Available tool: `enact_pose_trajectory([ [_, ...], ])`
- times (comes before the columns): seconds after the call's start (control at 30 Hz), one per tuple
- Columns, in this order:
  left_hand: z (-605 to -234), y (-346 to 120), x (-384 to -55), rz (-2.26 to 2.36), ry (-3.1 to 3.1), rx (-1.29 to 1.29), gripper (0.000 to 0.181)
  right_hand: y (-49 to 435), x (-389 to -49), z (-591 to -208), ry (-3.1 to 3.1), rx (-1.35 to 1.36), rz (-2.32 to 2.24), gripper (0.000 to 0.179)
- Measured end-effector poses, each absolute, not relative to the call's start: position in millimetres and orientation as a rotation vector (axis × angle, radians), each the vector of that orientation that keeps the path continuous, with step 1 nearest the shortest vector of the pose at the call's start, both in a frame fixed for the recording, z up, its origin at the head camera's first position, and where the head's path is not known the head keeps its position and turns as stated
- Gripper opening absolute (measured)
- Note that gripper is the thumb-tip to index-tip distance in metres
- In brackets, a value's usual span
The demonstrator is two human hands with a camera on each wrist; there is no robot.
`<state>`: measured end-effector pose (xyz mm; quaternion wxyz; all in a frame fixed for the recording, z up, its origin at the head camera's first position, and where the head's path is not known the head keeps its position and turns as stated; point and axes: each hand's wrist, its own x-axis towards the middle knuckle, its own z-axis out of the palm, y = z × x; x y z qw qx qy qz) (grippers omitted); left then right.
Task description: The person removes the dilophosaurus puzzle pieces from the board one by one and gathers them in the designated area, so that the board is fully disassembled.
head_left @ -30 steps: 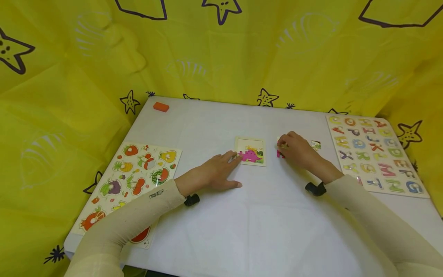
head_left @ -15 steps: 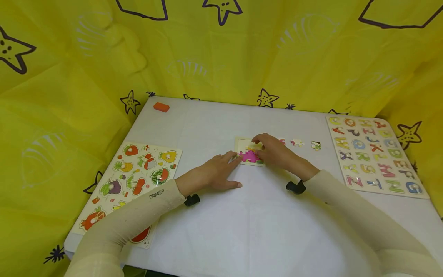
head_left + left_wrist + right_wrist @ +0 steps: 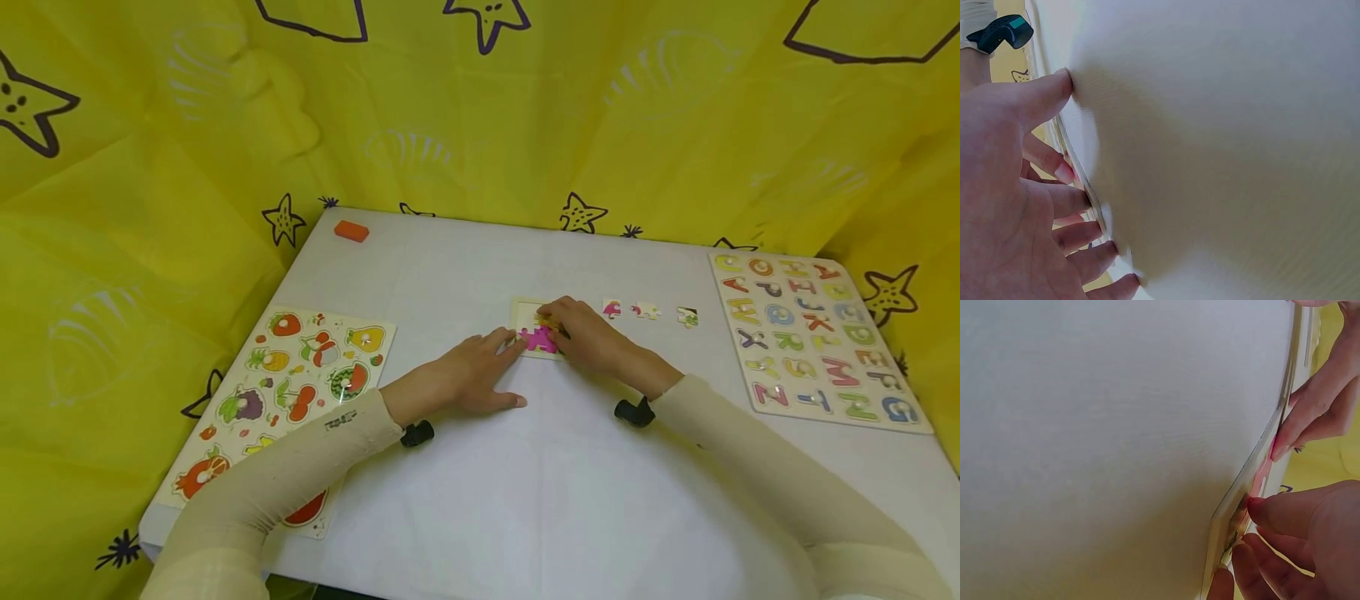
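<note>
On the desk (image 3: 536,487), my left hand (image 3: 477,375), fingers straight, touches the puzzle tray (image 3: 527,311) from eight o'clock, probably steadying it. My right hand (image 3: 588,333) bends over its three o'clock side, grasp unclear. Loose pieces (image 3: 647,311) lie beyond.

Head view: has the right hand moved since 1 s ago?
Yes. Against the fixed alphabet board, the right hand moved left, from the loose puzzle pieces to the puzzle frame.
</note>
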<state>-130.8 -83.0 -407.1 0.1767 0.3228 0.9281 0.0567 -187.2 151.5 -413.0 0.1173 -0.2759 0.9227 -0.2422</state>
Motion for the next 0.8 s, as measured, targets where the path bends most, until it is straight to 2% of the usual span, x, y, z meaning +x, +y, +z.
enact_pose_trajectory([
  [0.8,-408.3,-81.3,-131.6,0.146,2.645,0.933,0.09,151.7,-191.9,-410.8,2.629,-0.926,-0.693,0.036],
])
